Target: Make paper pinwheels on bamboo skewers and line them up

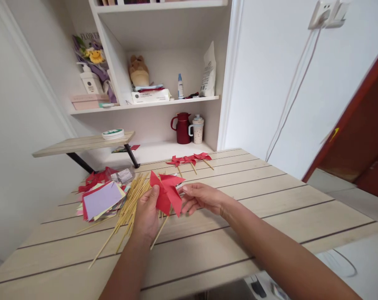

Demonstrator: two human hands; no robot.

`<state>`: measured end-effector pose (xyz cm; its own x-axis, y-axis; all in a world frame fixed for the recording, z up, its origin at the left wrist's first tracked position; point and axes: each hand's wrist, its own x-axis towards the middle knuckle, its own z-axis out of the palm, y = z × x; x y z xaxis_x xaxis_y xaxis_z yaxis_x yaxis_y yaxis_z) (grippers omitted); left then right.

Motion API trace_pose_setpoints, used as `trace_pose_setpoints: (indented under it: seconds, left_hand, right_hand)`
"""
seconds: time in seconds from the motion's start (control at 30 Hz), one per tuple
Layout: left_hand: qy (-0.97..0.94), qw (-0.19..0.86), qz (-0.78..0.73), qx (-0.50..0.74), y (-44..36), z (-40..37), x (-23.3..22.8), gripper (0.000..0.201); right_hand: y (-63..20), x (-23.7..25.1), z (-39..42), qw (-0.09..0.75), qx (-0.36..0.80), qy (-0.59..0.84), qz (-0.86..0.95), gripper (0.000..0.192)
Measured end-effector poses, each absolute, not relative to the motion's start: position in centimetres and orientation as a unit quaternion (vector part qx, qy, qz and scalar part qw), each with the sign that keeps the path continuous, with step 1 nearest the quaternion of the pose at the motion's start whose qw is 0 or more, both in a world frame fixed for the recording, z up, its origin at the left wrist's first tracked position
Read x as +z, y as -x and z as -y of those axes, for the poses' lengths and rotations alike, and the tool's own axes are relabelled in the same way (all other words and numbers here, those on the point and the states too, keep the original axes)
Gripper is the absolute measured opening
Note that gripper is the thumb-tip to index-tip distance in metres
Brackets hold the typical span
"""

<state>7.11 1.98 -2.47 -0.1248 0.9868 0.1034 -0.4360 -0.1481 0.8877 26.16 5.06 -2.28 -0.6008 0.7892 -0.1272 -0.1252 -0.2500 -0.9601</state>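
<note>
A red paper pinwheel (167, 191) on a thin wooden stick is held over the light wooden table (270, 200). My left hand (147, 214) grips it from below, thumb on the red paper, the stick pointing down towards me. My right hand (200, 197) touches the pinwheel's right edge with its fingertips. Just left of my left hand lies a loose bundle of wooden sticks (130, 205). A stack of coloured paper sheets (101, 199), lilac on top, sits further left.
Several finished red pinwheels (189, 160) lie at the table's far edge. A small raised shelf (83, 143) carries a roll of tape (113, 133). Behind, white shelving holds a dark red jug (182, 128), a cup, bottles and boxes. A red door (357, 133) stands at the right.
</note>
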Motion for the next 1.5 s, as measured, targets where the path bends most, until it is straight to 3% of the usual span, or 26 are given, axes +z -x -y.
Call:
trace_pose_setpoints:
  seconds: [0.23, 0.93, 1.07, 1.3, 1.5]
  left_hand:
    - [-0.476, 0.475, -0.437, 0.598, -7.1, -2.7, -4.5, 0.037]
    - [-0.533, 0.355, -0.524, 0.561, -8.2, -1.6, -3.6, 0.038]
    - [-0.529, 0.38, -0.513, 0.559, -8.2, -1.6, -3.7, 0.041]
    - [-0.5, 0.515, -0.446, 0.535, -7.7, -1.8, -3.7, 0.038]
    - [-0.448, 0.531, -0.466, 0.548, -7.5, -2.0, -3.7, 0.033]
  right_hand:
    - [-24.8, -2.2, -4.3, 0.39, 0.712, 0.297, 0.504, 0.04]
    - [-24.3, -1.9, -4.0, 0.429, 0.682, 0.342, 0.484, 0.036]
    - [-24.2, -2.0, -4.0, 0.436, 0.676, 0.344, 0.484, 0.032]
    - [-24.4, -2.0, -4.3, 0.445, 0.659, 0.355, 0.492, 0.032]
    - [-24.3, -1.9, -4.2, 0.443, 0.664, 0.355, 0.488, 0.035]
